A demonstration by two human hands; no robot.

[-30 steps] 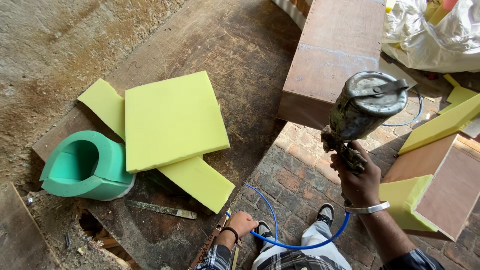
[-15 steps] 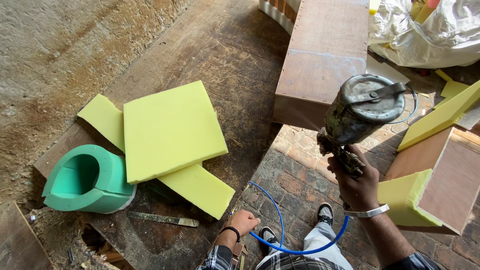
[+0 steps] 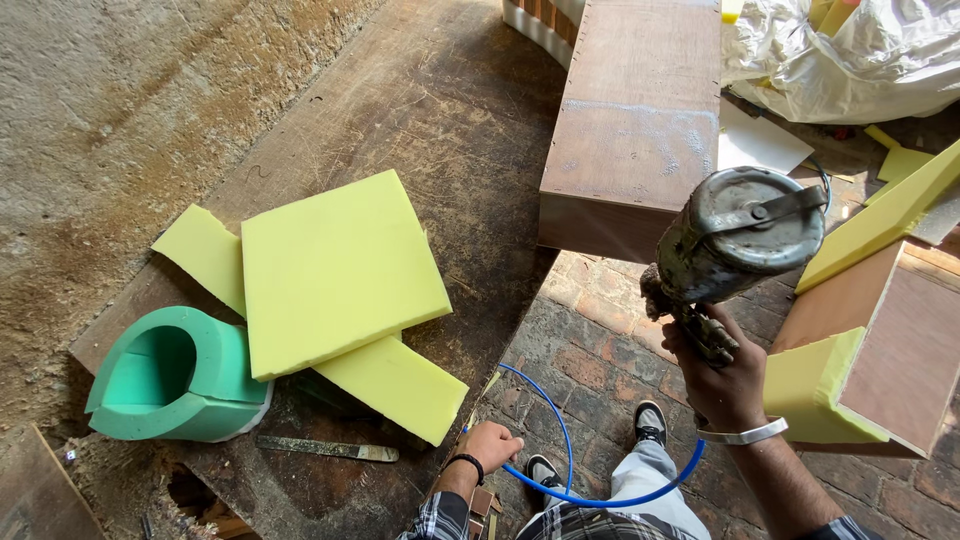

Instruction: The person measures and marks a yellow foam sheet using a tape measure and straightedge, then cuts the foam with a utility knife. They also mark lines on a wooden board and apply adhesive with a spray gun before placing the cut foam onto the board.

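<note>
Since prev. frame the view had shifted: yellow foam square [image 3: 340,268] sat a bit lower-left, hands barely moved. R hand [image 3: 722,372] was clenched round grip of spray gun [image 3: 735,245], metal cup up, at 3 o'clock. L hand [image 3: 492,445] at 6 o'clock, fingers curled on table edge [image 3: 478,400], beside blue hose [image 3: 560,460]. Green foam ring [image 3: 175,375] at 8 o'clock.
</note>
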